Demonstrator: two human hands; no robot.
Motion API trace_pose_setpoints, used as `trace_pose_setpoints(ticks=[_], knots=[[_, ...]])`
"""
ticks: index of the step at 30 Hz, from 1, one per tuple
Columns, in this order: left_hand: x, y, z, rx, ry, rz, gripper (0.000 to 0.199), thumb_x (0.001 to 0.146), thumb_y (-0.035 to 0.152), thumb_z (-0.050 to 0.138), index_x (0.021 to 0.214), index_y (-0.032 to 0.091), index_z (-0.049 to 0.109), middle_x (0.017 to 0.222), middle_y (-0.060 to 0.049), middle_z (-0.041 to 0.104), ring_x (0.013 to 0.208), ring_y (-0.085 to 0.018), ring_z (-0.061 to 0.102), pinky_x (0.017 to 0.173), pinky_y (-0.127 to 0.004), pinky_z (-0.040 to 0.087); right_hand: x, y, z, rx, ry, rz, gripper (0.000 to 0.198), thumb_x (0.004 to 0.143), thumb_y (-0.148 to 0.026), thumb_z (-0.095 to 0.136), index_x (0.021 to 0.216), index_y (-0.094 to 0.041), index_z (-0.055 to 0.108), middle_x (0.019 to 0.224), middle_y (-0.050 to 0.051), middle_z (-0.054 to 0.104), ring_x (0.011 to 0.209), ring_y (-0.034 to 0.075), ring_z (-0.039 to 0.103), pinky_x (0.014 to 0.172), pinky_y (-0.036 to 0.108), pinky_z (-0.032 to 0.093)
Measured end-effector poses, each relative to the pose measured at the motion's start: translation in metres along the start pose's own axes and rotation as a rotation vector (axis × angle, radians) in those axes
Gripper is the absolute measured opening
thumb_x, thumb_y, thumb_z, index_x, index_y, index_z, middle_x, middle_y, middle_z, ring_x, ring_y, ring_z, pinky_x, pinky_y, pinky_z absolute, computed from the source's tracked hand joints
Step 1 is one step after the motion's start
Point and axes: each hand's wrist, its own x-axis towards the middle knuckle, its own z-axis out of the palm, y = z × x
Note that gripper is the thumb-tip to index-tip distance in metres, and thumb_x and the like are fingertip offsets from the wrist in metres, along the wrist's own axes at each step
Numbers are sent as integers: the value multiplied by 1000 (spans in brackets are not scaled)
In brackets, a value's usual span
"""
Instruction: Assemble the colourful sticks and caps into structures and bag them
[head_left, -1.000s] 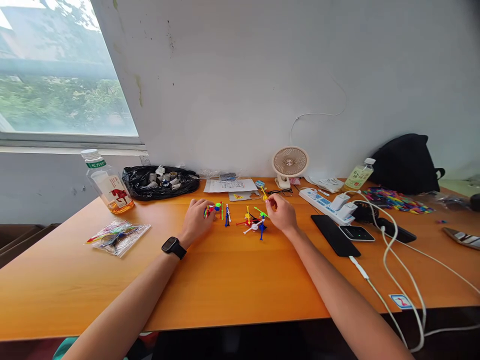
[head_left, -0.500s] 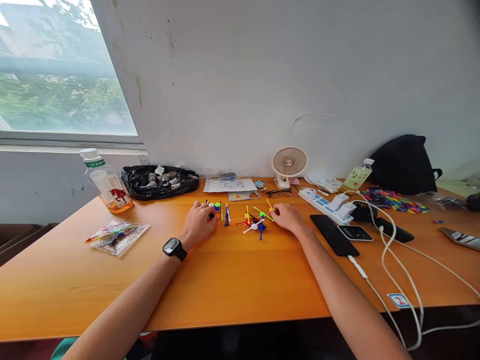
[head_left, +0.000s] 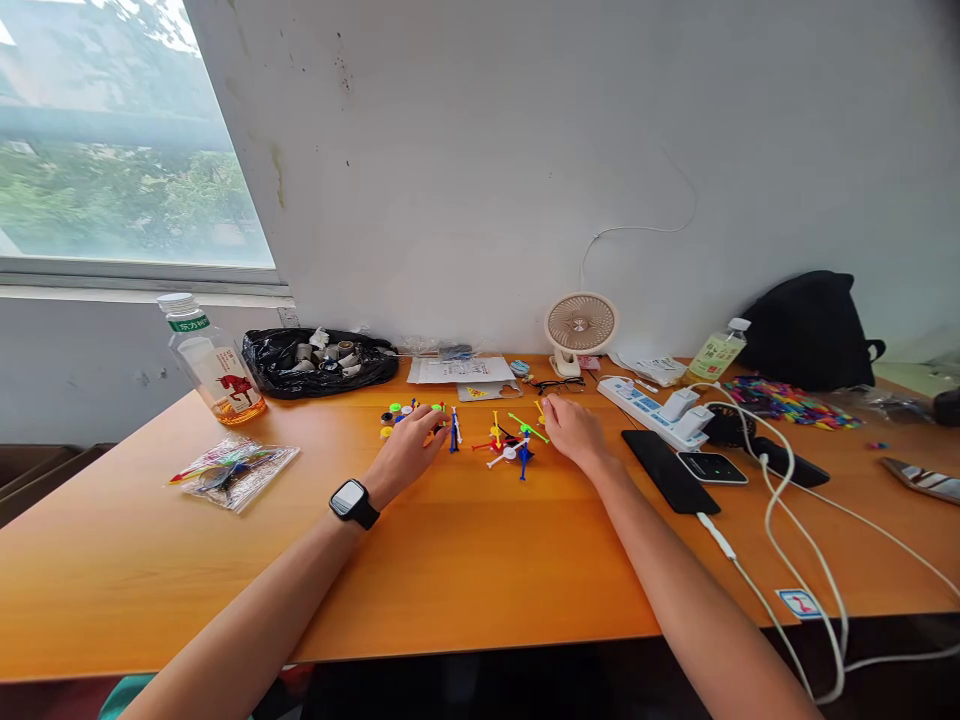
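Observation:
My left hand (head_left: 409,445), with a black watch (head_left: 353,502) at the wrist, reaches low over small coloured plastic discs (head_left: 395,410) with its fingers stretched out and apart. Nothing shows in its grasp. Just right of its fingertips, blue and white plastic sticks (head_left: 454,430) stand side by side. My right hand (head_left: 574,430) rests on the table with its fingers curled in. A yellow plastic stick (head_left: 539,411) shows at its fingertips; whether they grip it is hidden. Between the hands lies a loose cluster of stick-and-disc pieces (head_left: 510,450) in several colours.
A clear plastic packet (head_left: 240,475) and a bottle (head_left: 217,365) stand left, beside a black bag (head_left: 375,375). Behind are papers (head_left: 457,371), glasses (head_left: 559,384) and a fan (head_left: 581,325). Rightward lie a power strip (head_left: 637,400), black phone (head_left: 667,470) and white cables (head_left: 787,480).
My left hand has shifted slightly right and its fingers have straightened, uncovering more discs on its left. My right hand has barely moved.

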Motion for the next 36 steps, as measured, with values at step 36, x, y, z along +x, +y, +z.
trace_pose_setpoints(ticks=[36], knots=[[-3,6,22,259,-295,-182,35,101,37,51,131,28,66,87,-7,77,83,-28,73,67,-33,43,-26,-50,8,343,-14,-387,36,109,-34,44,79,-22,58,79,0,66,75,15,59,67,28,31]])
